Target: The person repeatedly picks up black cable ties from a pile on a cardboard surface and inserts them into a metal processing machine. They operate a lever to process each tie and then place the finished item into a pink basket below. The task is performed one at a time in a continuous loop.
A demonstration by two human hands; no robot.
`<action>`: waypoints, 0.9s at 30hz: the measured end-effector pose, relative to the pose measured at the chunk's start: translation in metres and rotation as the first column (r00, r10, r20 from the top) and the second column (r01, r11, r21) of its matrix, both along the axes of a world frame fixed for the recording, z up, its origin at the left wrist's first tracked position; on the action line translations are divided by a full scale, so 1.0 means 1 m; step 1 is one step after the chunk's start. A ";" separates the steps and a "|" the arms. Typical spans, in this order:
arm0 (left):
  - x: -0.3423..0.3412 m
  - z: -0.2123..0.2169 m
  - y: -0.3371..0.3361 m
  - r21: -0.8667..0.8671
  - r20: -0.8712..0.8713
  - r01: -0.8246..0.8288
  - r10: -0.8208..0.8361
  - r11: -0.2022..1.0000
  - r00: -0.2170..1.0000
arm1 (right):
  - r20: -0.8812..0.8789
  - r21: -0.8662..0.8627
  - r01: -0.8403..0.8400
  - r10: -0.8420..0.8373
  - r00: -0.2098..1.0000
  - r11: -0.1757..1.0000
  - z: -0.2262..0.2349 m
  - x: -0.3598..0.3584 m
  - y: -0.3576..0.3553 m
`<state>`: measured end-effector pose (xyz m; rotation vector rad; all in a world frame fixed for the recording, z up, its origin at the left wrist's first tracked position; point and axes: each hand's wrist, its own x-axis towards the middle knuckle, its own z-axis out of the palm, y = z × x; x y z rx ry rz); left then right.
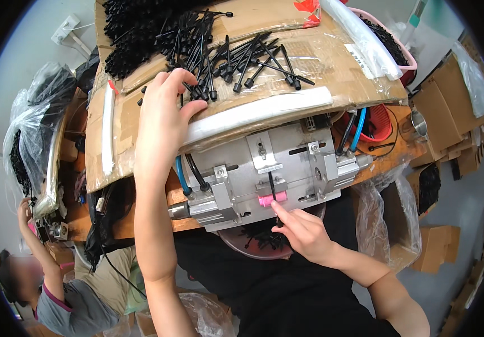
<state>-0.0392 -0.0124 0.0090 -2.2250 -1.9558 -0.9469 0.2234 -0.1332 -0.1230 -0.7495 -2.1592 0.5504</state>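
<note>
My left hand [163, 109] reaches over a cardboard sheet [343, 73], its thumb and fingers apart around the near edge of a loose pile of thin black plastic stems [242, 62] with thick, capped ends. My right hand [309, 235] is closed on one such black stem [272, 180], which lies across a metal fixture [236, 151]. Its index fingertip rests beside a pink block [265, 200] on that fixture. The fingers partly hide the stem's near end.
Blue air hoses [360, 130] run to cylinders on the fixture's sides. Below its front edge sits a bowl [236, 242] with black pieces. A red basket [380, 121] stands at right, near cardboard boxes [450, 95]. Another person [79, 297] works at far left.
</note>
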 end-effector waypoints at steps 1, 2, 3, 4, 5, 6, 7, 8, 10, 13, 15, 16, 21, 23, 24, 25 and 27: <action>0.001 0.002 0.003 -0.015 -0.007 0.017 -0.017 1.000 1.000 | 0.010 -0.004 0.009 -0.009 1.000 1.000 0.000 0.000 0.000; 0.002 0.003 0.005 -0.030 -0.015 0.033 -0.034 0.999 0.999 | 0.019 -0.008 0.018 -0.018 1.000 1.000 -0.001 0.000 0.001; 0.002 0.003 0.004 -0.011 -0.009 0.047 -0.047 0.999 0.999 | 0.029 -0.012 0.023 -0.023 0.999 1.000 0.000 0.000 0.001; 0.002 0.003 0.003 0.008 -0.004 0.059 -0.059 0.998 0.998 | 0.069 -0.013 0.021 -0.020 0.997 1.000 0.003 0.001 0.002; 0.003 0.003 0.001 0.028 -0.001 0.072 -0.072 0.997 0.997 | 0.107 -0.013 0.018 -0.017 0.994 1.000 0.011 0.003 0.003; 0.004 0.003 0.000 0.016 0.010 0.065 -0.065 0.998 0.998 | 0.146 -0.015 0.022 -0.019 0.989 1.000 0.018 0.006 0.004; 0.004 0.002 0.000 0.000 0.017 0.056 -0.056 0.998 0.998 | 0.165 0.021 -0.001 -0.002 0.986 1.000 0.026 0.008 0.007; 0.004 0.001 0.000 -0.015 0.023 0.046 -0.046 0.999 0.999 | 0.184 0.057 -0.025 0.014 0.983 0.998 0.038 0.010 0.015; -0.004 -0.002 0.000 0.008 0.021 0.063 -0.063 0.998 0.998 | 0.202 0.221 -0.021 -0.024 0.979 0.975 0.071 0.011 0.036; -0.008 0.012 -0.017 -0.047 0.121 0.063 -0.057 0.997 0.991 | 0.122 0.497 0.133 -0.221 0.968 0.858 0.113 -0.001 0.097; -0.002 0.023 -0.025 -0.091 0.229 0.118 -0.094 0.989 0.969 | 0.132 0.587 0.194 -0.330 0.935 0.786 0.130 -0.016 0.151; -0.004 0.027 -0.031 -0.101 0.280 0.152 -0.119 0.983 0.953 | 0.295 0.562 0.175 -0.393 0.871 0.809 0.142 -0.024 0.173; 0.001 0.028 -0.070 -0.005 0.353 0.181 -0.167 0.984 0.920 | 0.675 0.462 0.089 -0.415 0.611 0.882 0.176 -0.069 0.220; 0.019 0.014 -0.092 0.024 0.366 0.091 -0.093 0.996 0.926 | 0.633 0.470 0.108 -0.420 0.651 0.876 0.177 -0.066 0.223; 0.033 0.006 -0.105 0.054 0.350 0.053 -0.069 0.997 0.934 | 0.605 0.468 0.136 -0.429 0.671 0.873 0.180 -0.059 0.221; 0.041 -0.002 -0.123 0.088 0.246 0.018 -0.039 0.996 0.969 | 0.646 0.454 0.115 -0.415 0.640 0.884 0.191 -0.057 0.217; 0.066 -0.028 -0.153 0.061 0.145 0.073 -0.081 0.995 0.986 | 0.558 0.335 0.155 -0.328 0.762 0.929 0.199 -0.028 0.220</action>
